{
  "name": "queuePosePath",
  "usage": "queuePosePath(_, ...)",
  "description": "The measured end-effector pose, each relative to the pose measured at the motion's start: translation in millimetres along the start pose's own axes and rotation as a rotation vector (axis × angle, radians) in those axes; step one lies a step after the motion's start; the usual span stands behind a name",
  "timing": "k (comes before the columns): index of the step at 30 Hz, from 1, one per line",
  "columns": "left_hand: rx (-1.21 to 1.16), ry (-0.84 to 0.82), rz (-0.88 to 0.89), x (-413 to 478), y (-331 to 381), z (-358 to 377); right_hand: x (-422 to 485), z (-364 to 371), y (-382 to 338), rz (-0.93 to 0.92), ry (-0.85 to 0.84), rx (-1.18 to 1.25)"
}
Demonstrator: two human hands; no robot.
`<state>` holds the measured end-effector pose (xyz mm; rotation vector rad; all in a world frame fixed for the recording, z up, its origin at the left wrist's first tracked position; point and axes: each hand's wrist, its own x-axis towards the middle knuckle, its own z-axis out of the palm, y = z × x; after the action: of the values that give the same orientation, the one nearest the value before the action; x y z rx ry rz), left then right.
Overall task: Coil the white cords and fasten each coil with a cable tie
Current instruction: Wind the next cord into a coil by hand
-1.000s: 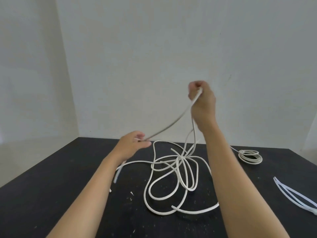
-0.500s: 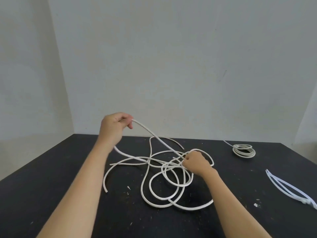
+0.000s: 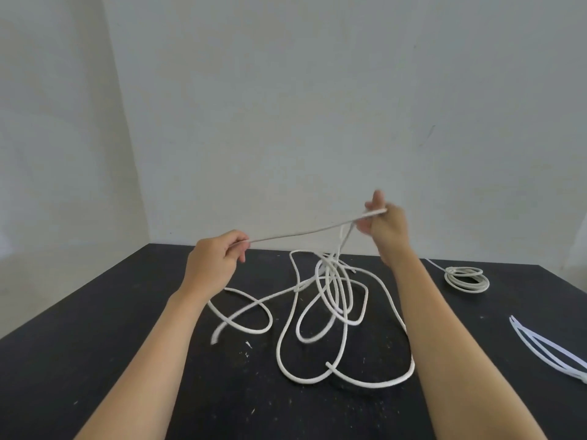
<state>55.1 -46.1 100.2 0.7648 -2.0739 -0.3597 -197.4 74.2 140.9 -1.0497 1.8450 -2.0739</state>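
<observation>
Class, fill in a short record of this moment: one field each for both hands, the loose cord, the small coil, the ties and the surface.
Table: black, speckled with white flecks
Loose cord: one stretch taut between the hands, the rest in tangled loops on the table
Left hand: grips the cord, raised above the table
Right hand: pinches the same cord, held higher
Small coil: wound, far right; whether tied, cannot tell
Cable ties: white, lying at the right edge
</observation>
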Motion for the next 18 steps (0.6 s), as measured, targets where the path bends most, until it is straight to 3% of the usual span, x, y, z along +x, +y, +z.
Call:
queuePosePath(3,0.054,0.029,0.033,1.6,4.2,-1.3,5.1,5.9,-36.9,-0.257,0.054,0.101)
queuePosePath(6,0.111,0.096,0.044,5.4,7.7,-2.2,6.2,8.4,-67.0,-0.446,0.075,0.000)
queuePosePath(11,0.159,0.264,0.002,6.7,2.4,-7.5,-1.5,4.7,-72.8,-0.554,0.046,-0.190)
queuePosePath(13,0.110,0.294,-0.031,2.3,0.6,-9.4,-1.2,-0.4,-56.6,-0.445,0.039,-0.374)
queuePosePath(18,-0.161,0.131,-0.114,-13.6,0.2,-4.0,-21.9,-9.9,5.1,0.191,-0.230,-0.903)
